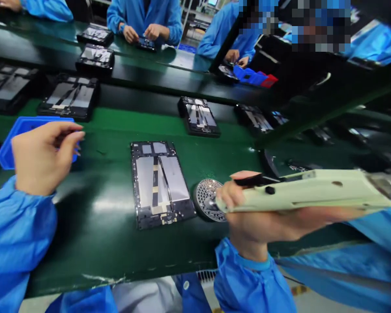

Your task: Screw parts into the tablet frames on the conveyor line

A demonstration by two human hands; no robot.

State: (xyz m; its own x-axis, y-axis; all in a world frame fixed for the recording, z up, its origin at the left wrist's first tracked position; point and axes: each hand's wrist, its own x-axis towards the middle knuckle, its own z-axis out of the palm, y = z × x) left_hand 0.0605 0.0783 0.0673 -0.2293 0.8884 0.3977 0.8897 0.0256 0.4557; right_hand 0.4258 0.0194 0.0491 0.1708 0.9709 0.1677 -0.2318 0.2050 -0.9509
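Tablet [161,182], back open, was laid untouched at the middle of the bench [101,243]; fastening was judged not begun. Left hand [42,156] was pinched shut over the blue tray [22,124]; right hand's [257,217] grip was closed round the screwdriver [309,191].

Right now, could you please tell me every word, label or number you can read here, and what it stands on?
No text can be read anywhere in this view.
opened tablet on the belt: any marking on its small parts is too blurred to read.
pale power tool in the right hand: no print shows.
blue tray by the left hand: no lettering shows.
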